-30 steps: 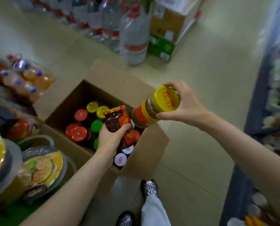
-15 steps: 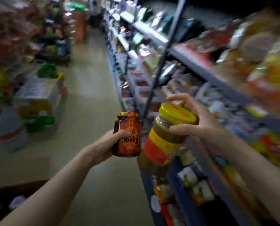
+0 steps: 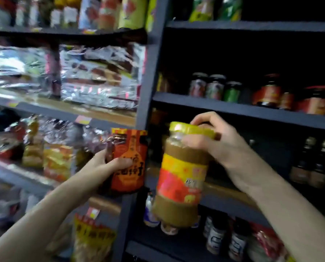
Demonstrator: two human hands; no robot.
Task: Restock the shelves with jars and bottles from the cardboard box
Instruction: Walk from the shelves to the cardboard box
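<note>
I see my left hand [image 3: 103,167] wrapped around a small dark jar with a red-orange label [image 3: 128,159], fingers [image 3: 120,163] clamped across its front, holding it upright just in front of the dark vertical post [image 3: 148,72] that divides the shelves. My right hand [image 3: 220,140] grips a taller jar of brown paste [image 3: 180,178] up near its yellow lid [image 3: 192,128], fingers curled tight around the neck; the jar hangs slightly tilted, its base toward me, in front of the right-hand bay. The two jars are near each other, not touching.

Behind the tall jar, the wooden shelf board [image 3: 224,188] sits at about mid-jar level. The shelf above [image 3: 233,108] carries a row of dark-lidded jars [image 3: 214,89], and dark bottles [image 3: 309,163] stand further right (all rather blurred). In the left bay, silvery packets [image 3: 82,72] lie stacked on a shelf, with yellow snack bags [image 3: 57,159] on the one below.
</note>
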